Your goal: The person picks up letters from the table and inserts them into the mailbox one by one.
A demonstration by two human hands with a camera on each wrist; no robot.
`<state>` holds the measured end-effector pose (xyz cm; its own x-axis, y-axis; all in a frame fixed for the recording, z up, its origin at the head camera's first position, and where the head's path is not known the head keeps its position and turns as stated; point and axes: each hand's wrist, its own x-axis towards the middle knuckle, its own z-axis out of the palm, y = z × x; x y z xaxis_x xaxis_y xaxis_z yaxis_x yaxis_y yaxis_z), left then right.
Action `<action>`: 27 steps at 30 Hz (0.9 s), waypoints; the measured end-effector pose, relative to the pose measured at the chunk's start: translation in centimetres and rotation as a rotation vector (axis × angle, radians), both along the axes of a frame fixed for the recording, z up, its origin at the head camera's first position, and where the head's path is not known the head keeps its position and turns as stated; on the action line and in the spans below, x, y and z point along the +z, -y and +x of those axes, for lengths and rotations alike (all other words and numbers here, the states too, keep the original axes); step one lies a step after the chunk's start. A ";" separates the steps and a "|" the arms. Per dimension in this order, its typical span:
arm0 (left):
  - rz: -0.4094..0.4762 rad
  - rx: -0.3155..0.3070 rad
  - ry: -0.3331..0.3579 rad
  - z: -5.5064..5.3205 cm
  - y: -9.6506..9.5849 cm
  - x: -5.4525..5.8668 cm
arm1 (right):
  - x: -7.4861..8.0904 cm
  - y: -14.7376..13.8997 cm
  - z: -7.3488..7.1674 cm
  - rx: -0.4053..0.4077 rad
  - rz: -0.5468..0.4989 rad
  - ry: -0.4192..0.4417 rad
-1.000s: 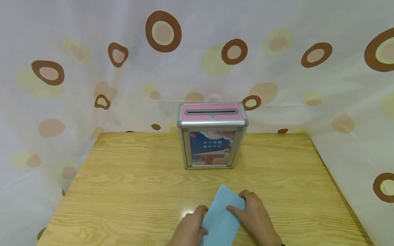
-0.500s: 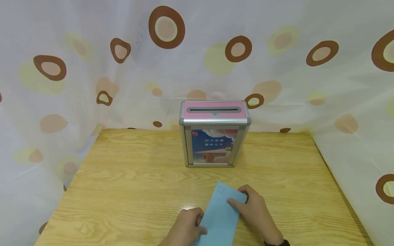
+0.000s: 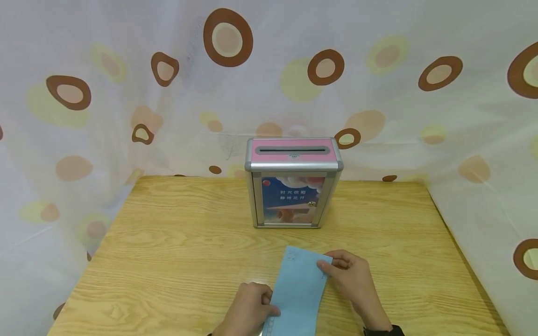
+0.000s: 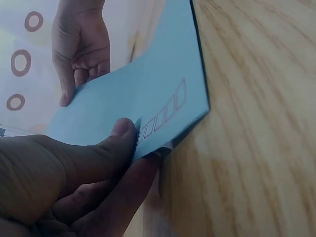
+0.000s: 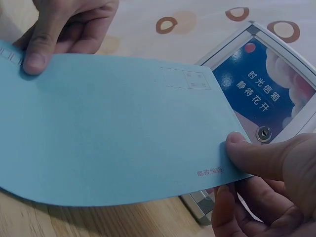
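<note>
A light blue envelope (image 3: pixel 297 289) is held between both hands, low in the head view. My left hand (image 3: pixel 249 308) pinches its left long edge, thumb on top, beside a row of printed boxes seen in the left wrist view. At the far right corner my right hand (image 3: pixel 353 280) pinches it, thumb on the face and fingers beneath. The right wrist view shows the envelope (image 5: pixel 113 128) bowing slightly, with a printed stamp frame and small red characters. Beyond it a silver-framed mailbox (image 3: pixel 290 196) stands upright, with a slot (image 3: pixel 292 150) in its pink top.
The wooden table (image 3: pixel 176 242) carries the mailbox near its back edge. A keyed lock (image 3: pixel 311 204) sits on the mailbox's picture door. A white curtain (image 3: pixel 260 93) with brown and yellow spots hangs behind and at both sides.
The envelope has turned counterclockwise, its far end shifting left. The right hand has moved nearer its far right corner, and the left hand slightly left. The head view has shifted a little.
</note>
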<state>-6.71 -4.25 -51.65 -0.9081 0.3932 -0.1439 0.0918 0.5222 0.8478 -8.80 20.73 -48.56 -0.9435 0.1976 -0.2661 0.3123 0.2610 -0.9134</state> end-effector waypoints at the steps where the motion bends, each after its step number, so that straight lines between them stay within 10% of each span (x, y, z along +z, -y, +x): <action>1: 0.005 -0.001 0.003 0.0 0.1 0.0 | 0.0 0.0 0.0 -0.004 -0.013 0.002; 27: 0.048 -0.054 -0.102 -1.0 0.6 1.5 | 2.9 0.0 -1.6 0.098 0.023 -0.176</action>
